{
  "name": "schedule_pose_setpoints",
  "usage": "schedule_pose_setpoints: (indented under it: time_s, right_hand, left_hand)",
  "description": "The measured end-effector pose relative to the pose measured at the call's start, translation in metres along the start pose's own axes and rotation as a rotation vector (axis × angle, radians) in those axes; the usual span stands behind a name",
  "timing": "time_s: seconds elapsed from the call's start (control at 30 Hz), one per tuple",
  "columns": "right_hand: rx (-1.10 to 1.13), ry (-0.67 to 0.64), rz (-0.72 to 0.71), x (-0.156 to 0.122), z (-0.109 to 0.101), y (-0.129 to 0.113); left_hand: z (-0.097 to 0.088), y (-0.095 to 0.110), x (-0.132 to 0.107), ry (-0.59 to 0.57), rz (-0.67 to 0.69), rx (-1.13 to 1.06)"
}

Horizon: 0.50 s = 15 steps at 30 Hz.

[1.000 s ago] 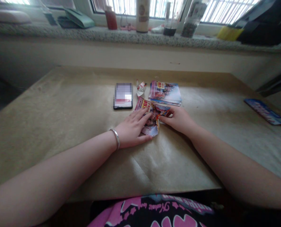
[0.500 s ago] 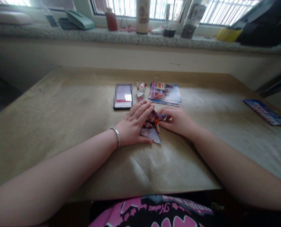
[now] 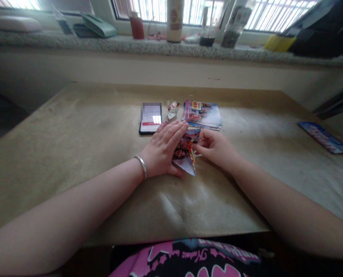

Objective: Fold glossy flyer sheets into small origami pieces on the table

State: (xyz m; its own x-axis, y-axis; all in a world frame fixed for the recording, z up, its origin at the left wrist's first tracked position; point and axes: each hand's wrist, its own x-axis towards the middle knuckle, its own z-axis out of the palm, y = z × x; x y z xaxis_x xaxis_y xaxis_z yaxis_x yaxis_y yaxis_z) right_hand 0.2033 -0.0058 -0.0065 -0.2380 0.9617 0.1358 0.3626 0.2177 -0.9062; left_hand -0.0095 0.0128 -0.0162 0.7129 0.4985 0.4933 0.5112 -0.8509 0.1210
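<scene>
Near the phone (image 3: 150,122), the leaflet (image 3: 183,153) is only part-folded: pressed by the flat left hand (image 3: 161,149), pinched by the right hand (image 3: 215,147).

The left fingers (image 3: 173,134) now hide more of the printed paper (image 3: 183,148).

Backlight from the overexposed window (image 3: 151,9) leaves the wall (image 3: 131,69) dim. Glare spots the phone (image 3: 150,120) and the table (image 3: 171,207). Detail is soft and stretched toward the edges.

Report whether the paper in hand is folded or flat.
Partly folded: the paper turns up along one edge at the right hand; the left hand hides some.
</scene>
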Motion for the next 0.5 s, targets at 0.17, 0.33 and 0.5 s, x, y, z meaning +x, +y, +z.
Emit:
schedule_pose_setpoints:
  time_s: [0.17, 0.33, 0.5]
  right_hand:
    - [0.034, 0.032, 0.011, -0.0015, 0.0065, 0.0014]
    - [0.03, 0.063, -0.007, -0.0025, 0.0058, -0.0001]
    - [-0.054, 0.099, -0.148, -0.0052, 0.0044, -0.0058]
  left_hand:
    - [0.0013, 0.0048, -0.0001, 0.063, -0.082, -0.015]
    - [-0.0004, 0.0065, 0.001, 0.13, -0.148, -0.002]
    - [-0.0053, 0.0093, 0.0023, 0.165, -0.197, -0.047]
